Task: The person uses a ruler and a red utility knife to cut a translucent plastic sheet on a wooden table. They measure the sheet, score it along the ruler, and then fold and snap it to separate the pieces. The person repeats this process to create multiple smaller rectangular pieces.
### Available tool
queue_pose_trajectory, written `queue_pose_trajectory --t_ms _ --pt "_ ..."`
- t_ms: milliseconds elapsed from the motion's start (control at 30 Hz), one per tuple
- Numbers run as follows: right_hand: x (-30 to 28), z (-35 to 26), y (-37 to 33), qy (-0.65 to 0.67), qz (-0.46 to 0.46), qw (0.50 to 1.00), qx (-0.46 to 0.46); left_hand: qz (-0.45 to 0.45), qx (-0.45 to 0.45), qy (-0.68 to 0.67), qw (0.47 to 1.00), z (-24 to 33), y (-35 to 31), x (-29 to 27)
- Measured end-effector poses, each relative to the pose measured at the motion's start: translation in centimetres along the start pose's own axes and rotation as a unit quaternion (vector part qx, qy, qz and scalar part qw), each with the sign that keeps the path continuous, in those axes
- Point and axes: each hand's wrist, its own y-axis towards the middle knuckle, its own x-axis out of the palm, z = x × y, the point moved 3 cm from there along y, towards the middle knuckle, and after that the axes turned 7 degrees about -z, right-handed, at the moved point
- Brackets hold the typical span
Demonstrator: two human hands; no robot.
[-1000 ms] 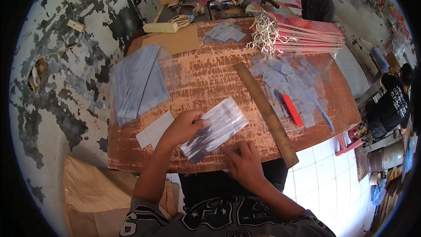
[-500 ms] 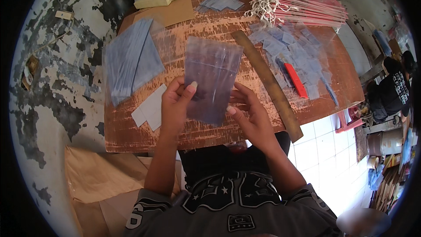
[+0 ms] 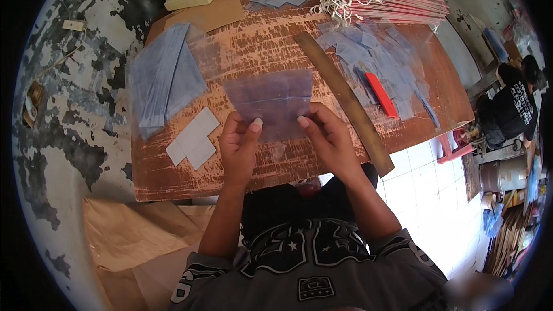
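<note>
A clear, bluish plastic sheet (image 3: 273, 101) with a crease across it is held up over the near part of the worn wooden table (image 3: 242, 52). My left hand (image 3: 239, 141) pinches its left side, thumb on top. My right hand (image 3: 328, 141) grips the right side the same way. Left of my left hand lie white paper pieces (image 3: 194, 138). Further left rests a stack of larger clear plastic sheets (image 3: 161, 78). On my right, a long brown ruler-like strip (image 3: 345, 101) runs diagonally, and a red-handled cutter (image 3: 380, 95) sits on scattered plastic pieces (image 3: 368, 52).
Far right on the table, red-and-white items with white cords (image 3: 386, 0) are piled up. Cardboard (image 3: 222, 20) and a power strip (image 3: 189, 1) lie at the far left. Brown paper (image 3: 138, 230) is beside the table's near left edge. A person in black (image 3: 512, 106) is off to the right.
The plastic sheet has tilted flatter and turned sideways. My right hand has moved from its lower edge to pinch its right side. The view has shifted slightly.
</note>
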Motion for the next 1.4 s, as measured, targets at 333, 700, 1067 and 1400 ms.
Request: queue_pose_trajectory --t_ms 333,700,1067,1400 --pt "0.3 -0.5 0.6 0.062 -0.015 0.997 -0.032 -0.042 0.053 0.032 0.997 1.7 1.5 0.1" --pt "2.6 -1.1 1.0 0.009 0.019 0.998 -0.065 -0.047 0.061 0.041 0.996 0.4 0.6 0.8" --pt "2.3 -0.4 1.0 -0.023 0.019 0.995 -0.091 -0.012 0.046 0.04 0.998 -0.1 0.5 0.9" --pt "2.1 0.0 0.9 -0.006 0.01 0.996 -0.085 -0.004 0.068 0.035 0.997 -0.5 0.5 0.9"
